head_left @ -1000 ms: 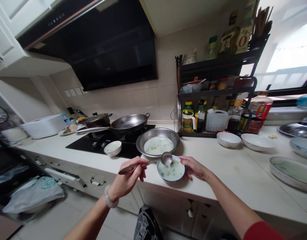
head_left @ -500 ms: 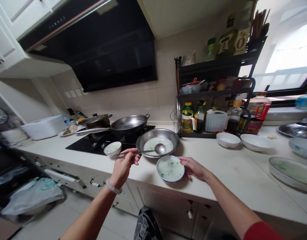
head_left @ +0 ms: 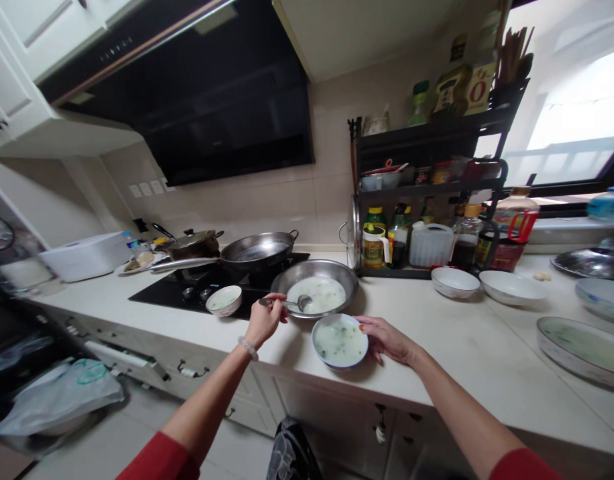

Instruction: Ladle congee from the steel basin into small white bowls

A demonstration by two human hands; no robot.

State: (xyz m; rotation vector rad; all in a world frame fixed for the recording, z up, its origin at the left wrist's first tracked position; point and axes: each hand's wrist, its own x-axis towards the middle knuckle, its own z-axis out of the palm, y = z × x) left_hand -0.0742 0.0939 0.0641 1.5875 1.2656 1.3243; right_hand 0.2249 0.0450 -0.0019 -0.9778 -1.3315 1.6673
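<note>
My left hand (head_left: 268, 316) is closed round the handle of a metal ladle (head_left: 303, 303). The ladle's bowl rests at the surface of a pale, whitish soup with green bits, inside a wide steel basin (head_left: 345, 273). In front of the basin, my right hand (head_left: 384, 339) grips the right rim of a bowl (head_left: 341, 341) filled with the same soup. Its fingers are partly hidden behind the bowl, which sits near the counter's front edge. Left of the basin stands a smaller bowl (head_left: 224, 301) with pale soup in it.
A steel wok (head_left: 259, 249) and a lidded pot (head_left: 193, 243) sit on the black stove (head_left: 161, 288). Behind, a black rack (head_left: 431, 183) holds bottles and jars. White bowls (head_left: 455, 283) stand right, with a large soup dish (head_left: 584, 350) nearer the edge.
My left hand has moved forward and right, carrying the ladle from above the basin's front rim down to the soup inside. My right hand and its bowl have barely moved.
</note>
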